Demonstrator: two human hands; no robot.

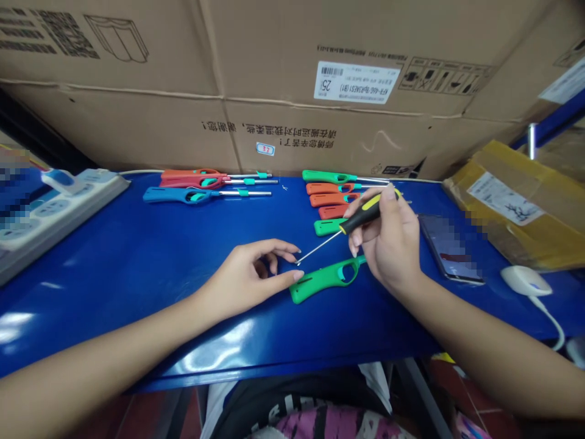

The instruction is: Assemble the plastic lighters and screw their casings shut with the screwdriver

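Note:
My right hand point(393, 244) is wrapped round the black and yellow handle of a screwdriver point(364, 216), its thumb high on the handle. The thin shaft slants down to the left, with the tip between the thumb and forefinger of my left hand point(251, 274). Those left fingers are bent but apart, and the thumb tip rests at the butt end of a green gas lighter point(320, 284). This lighter lies on its side on the blue table, its trigger loop to the right; the nozzle is partly hidden by my right hand. A tiny something at the screwdriver's tip is too small to name.
Red and blue lighters point(178, 195) lie at the back left; several green and orange ones point(326, 200) are behind my right hand. A power strip point(59, 207) stands left. A phone point(450, 250), a white device point(525, 280) and a taped parcel point(516, 207) lie right. Cardboard point(274, 79) walls the back.

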